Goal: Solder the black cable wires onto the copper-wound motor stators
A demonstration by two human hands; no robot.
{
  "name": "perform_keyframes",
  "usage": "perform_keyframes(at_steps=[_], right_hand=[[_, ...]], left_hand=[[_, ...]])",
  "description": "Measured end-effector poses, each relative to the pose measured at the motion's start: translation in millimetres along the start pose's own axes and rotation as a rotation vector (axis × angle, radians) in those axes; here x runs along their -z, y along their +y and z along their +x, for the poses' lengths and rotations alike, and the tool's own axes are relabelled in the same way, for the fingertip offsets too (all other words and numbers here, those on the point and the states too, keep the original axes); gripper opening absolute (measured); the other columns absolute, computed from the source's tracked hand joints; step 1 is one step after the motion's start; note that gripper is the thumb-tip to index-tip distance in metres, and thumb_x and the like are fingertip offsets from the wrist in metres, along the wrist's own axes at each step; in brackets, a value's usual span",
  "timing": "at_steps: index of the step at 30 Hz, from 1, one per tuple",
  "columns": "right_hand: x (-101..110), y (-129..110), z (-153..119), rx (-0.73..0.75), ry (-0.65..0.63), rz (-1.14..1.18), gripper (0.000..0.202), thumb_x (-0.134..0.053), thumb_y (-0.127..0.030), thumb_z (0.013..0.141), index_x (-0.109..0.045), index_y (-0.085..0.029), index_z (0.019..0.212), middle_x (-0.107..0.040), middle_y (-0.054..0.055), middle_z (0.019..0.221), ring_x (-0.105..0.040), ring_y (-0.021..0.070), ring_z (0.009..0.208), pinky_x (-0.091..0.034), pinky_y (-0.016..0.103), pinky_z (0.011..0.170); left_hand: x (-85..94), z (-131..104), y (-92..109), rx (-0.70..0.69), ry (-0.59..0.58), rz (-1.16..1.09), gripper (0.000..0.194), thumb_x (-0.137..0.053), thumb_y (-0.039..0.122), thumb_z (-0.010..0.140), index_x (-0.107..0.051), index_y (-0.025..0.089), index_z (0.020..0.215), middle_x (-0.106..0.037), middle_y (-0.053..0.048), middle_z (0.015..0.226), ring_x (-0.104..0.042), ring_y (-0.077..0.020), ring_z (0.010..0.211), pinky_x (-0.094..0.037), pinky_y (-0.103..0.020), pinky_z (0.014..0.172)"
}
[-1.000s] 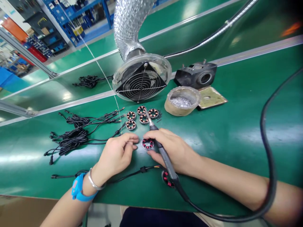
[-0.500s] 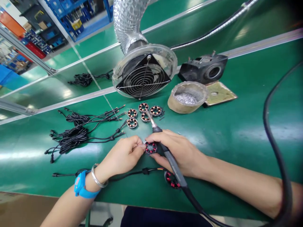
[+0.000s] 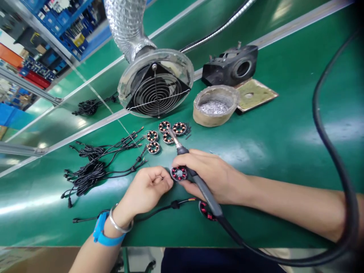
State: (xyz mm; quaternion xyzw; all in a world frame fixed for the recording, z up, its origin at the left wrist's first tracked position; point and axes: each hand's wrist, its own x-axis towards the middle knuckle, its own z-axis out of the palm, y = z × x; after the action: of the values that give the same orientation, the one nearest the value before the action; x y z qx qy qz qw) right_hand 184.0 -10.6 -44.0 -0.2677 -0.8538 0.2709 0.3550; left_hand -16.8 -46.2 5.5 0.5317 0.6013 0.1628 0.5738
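My right hand holds a soldering iron across its palm, the metal tip pointing up and left. Between the thumb and fingers of the same hand is a round red-wound coil ring. My left hand is closed in a pinch at the ring's left edge; what its fingertips hold is too small to make out. Below the hands lies a second red-wound ring, partly hidden by the iron, with a black cable leading up to it. Several copper-wound rings lie beyond the iron's tip.
Bundled black cables lie on the left of the green table. A fume extractor fan stands behind the rings. Further right are a bowl of metallic bits, a black stand and a flat yellowish pad. The iron's cord loops at right.
The view has shifted and tilted slightly. The ring in my right hand has turned more face-up, and the thin wire seen earlier at my left fingertips no longer shows clearly.
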Motion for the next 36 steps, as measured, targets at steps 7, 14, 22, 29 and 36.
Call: perform_keyframes(at_steps=[7,14,22,29,36], right_hand=[[-0.6,0.9,-0.2,-0.021,0.084,0.006,0.027,-0.056,-0.014,0.077,-0.052,-0.016,0.104,-0.059,0.005,0.081,-0.053,0.0172,0.072,-0.046,0.027,0.065],[-0.5,0.2,-0.1,-0.024,0.085,-0.017,0.028,-0.057,-0.014,0.076,-0.051,-0.017,0.103,-0.058,0.004,0.081,-0.053,0.0175,0.072,-0.045,0.026,0.064],[0.9,1.0,-1.4,0.013,0.071,-0.005,0.027,-0.055,-0.015,0.079,-0.052,-0.015,0.106,-0.058,0.005,0.081,-0.052,0.0183,0.073,-0.046,0.028,0.064],[0.8,0.3,-0.7,0.030,0.071,0.016,0.028,-0.054,-0.015,0.078,-0.052,-0.014,0.105,-0.058,0.005,0.081,-0.052,0.0176,0.072,-0.046,0.027,0.064],[0.2,1.0,-2.2,0.046,0.039,0.025,0.031,-0.055,-0.014,0.078,-0.049,-0.018,0.108,-0.058,0.004,0.083,-0.052,0.0177,0.074,-0.047,0.028,0.066]], left_hand=[[4.1,-1.0,6.5,0.044,0.099,-0.120,0.031,-0.070,0.043,0.073,-0.056,0.015,0.068,-0.025,0.011,0.047,-0.016,-0.0042,0.043,-0.013,-0.020,0.043],[-6.3,-4.3,4.4,0.065,0.001,-0.020,0.027,-0.065,0.039,0.077,-0.058,0.015,0.068,-0.030,0.010,0.047,-0.018,-0.0049,0.045,-0.013,-0.022,0.045],[7.6,0.8,12.1,0.005,0.117,0.006,0.030,-0.061,0.042,0.079,-0.063,0.013,0.069,-0.043,0.005,0.053,-0.028,-0.0063,0.048,-0.021,-0.022,0.048],[0.9,5.0,8.1,0.134,-0.058,-0.222,0.031,-0.067,0.044,0.073,-0.060,0.014,0.071,-0.032,0.010,0.046,-0.017,-0.0039,0.039,-0.009,-0.022,0.041],[-4.9,6.5,2.6,-0.060,0.177,-0.006,0.032,-0.058,0.044,0.084,-0.053,0.015,0.070,-0.037,0.007,0.055,-0.028,-0.0064,0.050,-0.022,-0.020,0.048]])
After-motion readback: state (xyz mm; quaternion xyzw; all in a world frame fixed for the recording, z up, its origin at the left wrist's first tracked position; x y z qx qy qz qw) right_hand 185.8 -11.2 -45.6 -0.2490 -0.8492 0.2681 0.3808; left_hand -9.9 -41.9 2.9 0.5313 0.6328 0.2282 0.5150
